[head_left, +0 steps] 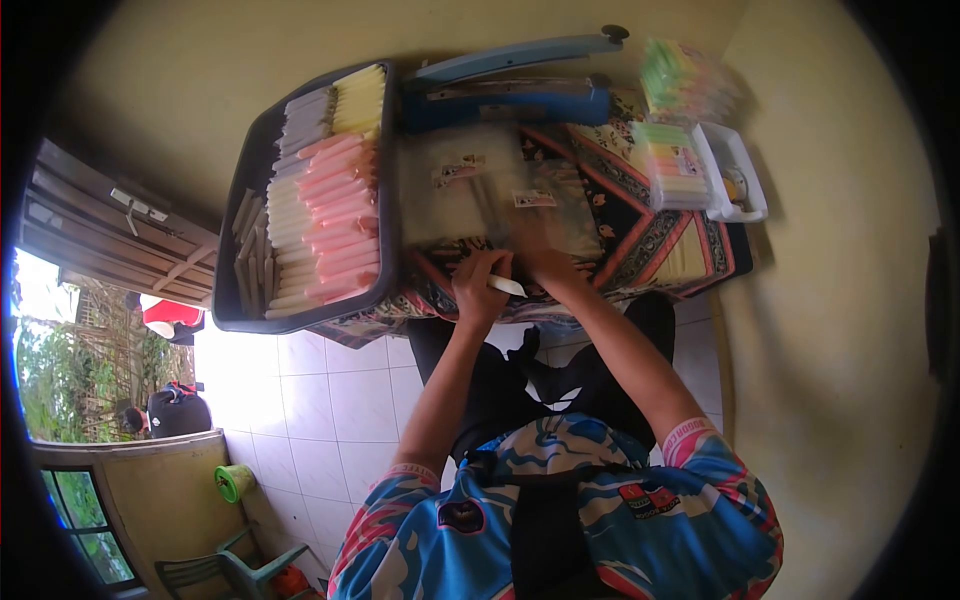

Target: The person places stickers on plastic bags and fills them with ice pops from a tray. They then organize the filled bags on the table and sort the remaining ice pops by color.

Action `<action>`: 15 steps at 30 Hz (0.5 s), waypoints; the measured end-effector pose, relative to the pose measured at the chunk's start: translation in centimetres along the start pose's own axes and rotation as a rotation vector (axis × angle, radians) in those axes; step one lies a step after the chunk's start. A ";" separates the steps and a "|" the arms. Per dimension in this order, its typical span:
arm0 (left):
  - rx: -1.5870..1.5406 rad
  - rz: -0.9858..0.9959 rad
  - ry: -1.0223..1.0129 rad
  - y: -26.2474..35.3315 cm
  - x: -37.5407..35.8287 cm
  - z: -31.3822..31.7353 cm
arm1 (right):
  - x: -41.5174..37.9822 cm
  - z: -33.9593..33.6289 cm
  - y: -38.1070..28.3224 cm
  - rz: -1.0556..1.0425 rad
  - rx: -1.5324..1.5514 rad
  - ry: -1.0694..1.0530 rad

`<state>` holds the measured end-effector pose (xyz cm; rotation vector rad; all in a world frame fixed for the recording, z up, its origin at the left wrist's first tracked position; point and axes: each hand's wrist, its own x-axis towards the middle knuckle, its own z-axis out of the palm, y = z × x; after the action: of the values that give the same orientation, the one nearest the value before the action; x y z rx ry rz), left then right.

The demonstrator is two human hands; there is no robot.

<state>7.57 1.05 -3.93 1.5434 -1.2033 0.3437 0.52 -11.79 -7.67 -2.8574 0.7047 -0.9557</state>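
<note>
My left hand (480,284) is closed around a white candle-like stick (507,286), which points out to the right over the table's front edge. My right hand (538,248) is smeared by motion and lies over a clear plastic bag with a small label (534,198); whether its fingers grip the bag cannot be made out. Left of that, a stack of clear labelled bags (425,205) lies on the table. A dark tray (388,200) beside the bags holds rows of pink sticks (340,215), white sticks (292,240), yellow sticks (358,100) and grey-purple sticks (305,120).
A blue bag sealer (510,105) with its arm raised stands at the back. Filled packs of coloured sticks (672,170) sit right, beside a white plastic container (735,170). A patterned cloth (640,240) covers the table. A green chair (235,572) and green bucket (235,483) stand lower left.
</note>
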 end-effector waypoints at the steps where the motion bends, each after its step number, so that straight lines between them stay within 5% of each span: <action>1: 0.002 0.010 0.003 0.0 0.0 0.0 | 0.4 -0.2 0.0 0.009 -0.013 -0.025; 3: 0.006 0.029 0.008 -0.2 0.0 0.1 | 1.1 -0.8 -0.2 0.039 -0.023 -0.078; 9: 0.015 0.034 -0.002 -0.3 0.0 0.2 | 4.3 -10.5 -2.8 0.452 0.415 -0.850; 15: 0.015 0.034 -0.003 -0.2 0.0 0.2 | 3.1 -9.3 -1.8 0.528 0.551 -0.814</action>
<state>7.70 0.82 -4.10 1.5383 -1.2331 0.3736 -1.93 -10.60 1.90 -2.0972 0.8365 0.1027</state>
